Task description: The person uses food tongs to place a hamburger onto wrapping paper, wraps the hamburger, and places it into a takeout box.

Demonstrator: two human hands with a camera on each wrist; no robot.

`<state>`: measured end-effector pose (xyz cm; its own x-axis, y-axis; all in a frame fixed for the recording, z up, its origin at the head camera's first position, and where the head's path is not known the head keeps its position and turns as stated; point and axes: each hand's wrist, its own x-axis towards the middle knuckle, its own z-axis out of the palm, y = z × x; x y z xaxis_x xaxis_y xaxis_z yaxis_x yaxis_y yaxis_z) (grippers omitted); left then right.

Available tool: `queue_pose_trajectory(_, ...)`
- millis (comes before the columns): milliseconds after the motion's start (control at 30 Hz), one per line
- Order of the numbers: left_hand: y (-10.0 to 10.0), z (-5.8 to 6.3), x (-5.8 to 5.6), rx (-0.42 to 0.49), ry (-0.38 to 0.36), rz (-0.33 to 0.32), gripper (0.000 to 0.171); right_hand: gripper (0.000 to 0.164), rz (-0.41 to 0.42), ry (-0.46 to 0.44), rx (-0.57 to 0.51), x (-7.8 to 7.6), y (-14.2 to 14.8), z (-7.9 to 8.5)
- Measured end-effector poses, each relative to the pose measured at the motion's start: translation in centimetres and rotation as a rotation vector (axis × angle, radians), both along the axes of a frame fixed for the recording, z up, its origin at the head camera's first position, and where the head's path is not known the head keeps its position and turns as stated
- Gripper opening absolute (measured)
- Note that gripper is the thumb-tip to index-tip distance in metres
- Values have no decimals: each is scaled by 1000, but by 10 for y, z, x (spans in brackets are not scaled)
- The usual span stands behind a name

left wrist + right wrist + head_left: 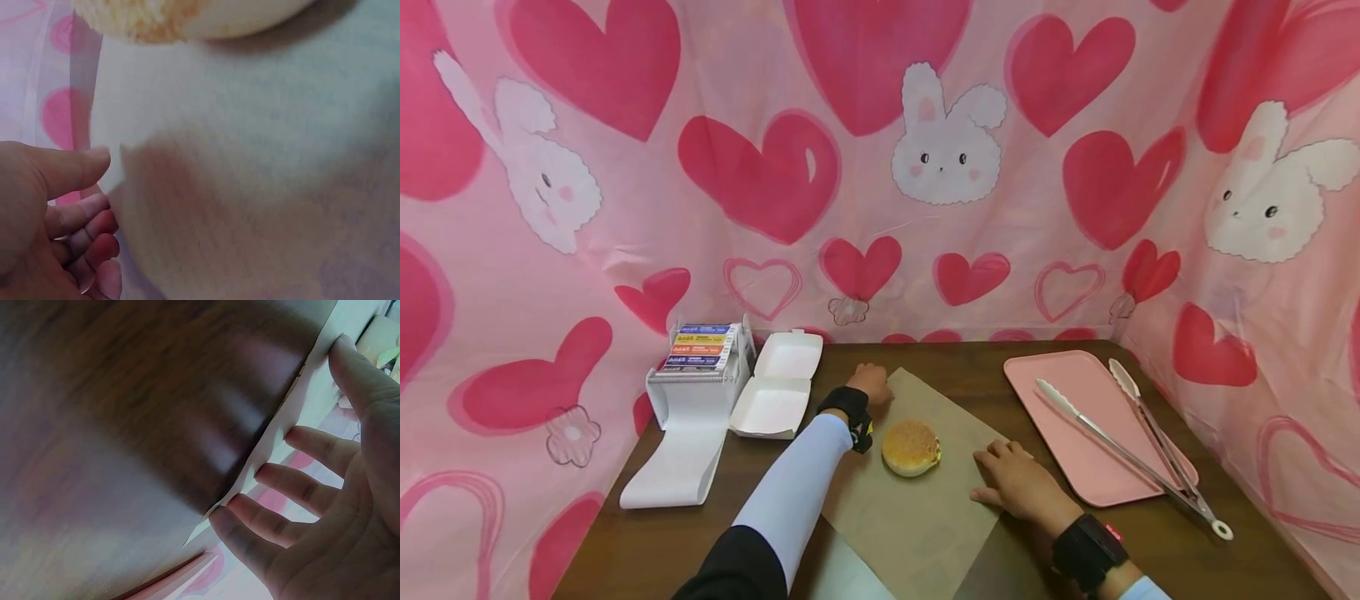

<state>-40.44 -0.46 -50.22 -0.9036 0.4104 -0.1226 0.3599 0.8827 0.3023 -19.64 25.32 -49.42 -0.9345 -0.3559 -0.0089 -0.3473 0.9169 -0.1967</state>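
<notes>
Pink printed cloth (pixel 865 225) hangs at twelve o'clock behind a brown table (pixel 970 367), where a sheet of brown paper (pixel 925 508) lies with a pink tray (pixel 1097 387) at its two o'clock. At the sheet's three o'clock the right hand (pixel 1021 483), its fingers straight and spread, touches the edge without gripping, while at eleven o'clock the left hand (pixel 871 383) has its fingers half curled by the edge, whether gripping I cannot tell, and near the sheet's centre rests a filled bun (pixel 910 448)
</notes>
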Motion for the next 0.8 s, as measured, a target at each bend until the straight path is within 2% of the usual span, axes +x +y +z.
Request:
queue_pose_trajectory(233,2,7,2,79,-99,70,26,64,2,-6,-5,-1,0,0)
queue_pose_trajectory(400,0,10,-5,228,-216,99,35,63,5,10,2,-1,1,0)
queue_pose_trajectory(467,0,10,-10,288,-240,126,32,63,5,13,1,-1,2,0)
queue_pose_trajectory(533,-1,10,-13,342,-235,163,26,63,4,10,-4,-1,2,0)
queue_pose_trajectory(667,-2,9,-17,387,-195,215,56,64,3,-5,-11,-2,2,0)
queue_pose_trajectory(733,-2,9,-17,399,-168,212,61,64,4,-9,-8,-2,2,0)
queue_pose_trajectory(800,-2,10,-18,410,-130,189,59,64,5,-10,-5,-1,2,-1)
